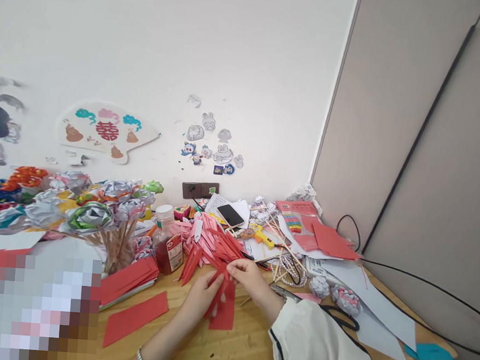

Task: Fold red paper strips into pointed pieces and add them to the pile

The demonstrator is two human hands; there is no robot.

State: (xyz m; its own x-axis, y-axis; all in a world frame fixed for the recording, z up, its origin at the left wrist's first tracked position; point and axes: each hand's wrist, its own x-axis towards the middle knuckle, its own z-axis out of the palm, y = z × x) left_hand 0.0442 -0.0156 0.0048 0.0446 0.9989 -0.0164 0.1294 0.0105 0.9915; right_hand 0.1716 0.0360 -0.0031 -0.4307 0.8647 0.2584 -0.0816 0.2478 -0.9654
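A piece of red paper (224, 271) is pinched between both hands over the wooden table, its exact folds too small to make out. My left hand (205, 294) grips it from the left, thumb on top. From the right, the fingertips of my right hand (247, 276) close on its upper edge. Directly beneath the hands lies a flat red paper rectangle (225, 317), partly covered by my left fingers. Just beyond them is a heap of folded red paper strips (227, 246) and pink paper strips (195, 229). Another red paper rectangle (135, 316) rests left of my left forearm.
A jar of reddish liquid (168, 246) stands at the left beside paper flowers (89, 216) and stacked red paper (130, 282). Behind are a phone (230, 215) and a yellow glue gun (264, 236). Scissors (341, 317) lie near my right sleeve; cables (422, 280) cross the right side.
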